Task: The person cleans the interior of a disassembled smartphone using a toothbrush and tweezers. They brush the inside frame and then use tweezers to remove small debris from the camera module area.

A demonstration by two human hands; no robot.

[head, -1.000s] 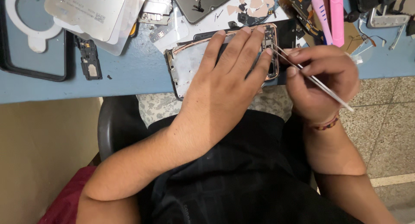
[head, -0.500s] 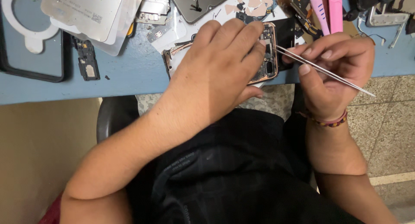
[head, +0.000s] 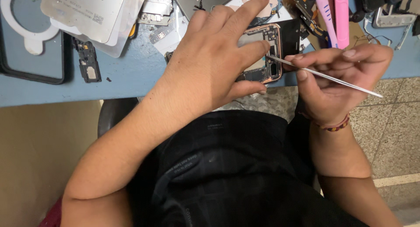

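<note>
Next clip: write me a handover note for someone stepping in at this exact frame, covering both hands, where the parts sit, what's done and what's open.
Left hand: pressed flat over the opened phone, holding it down at the near edge of the blue table.
Right hand: pinching thin metal tweezers, tip inside the phone's frame near its right side.
Around: black phone case and a small black module to the left, metal shield plates at the far left, pink tools at the far right.
Done: phone is open, its internals exposed.
Left: whatever the tweezers are working on is too small to see; check it before continuing.
</note>
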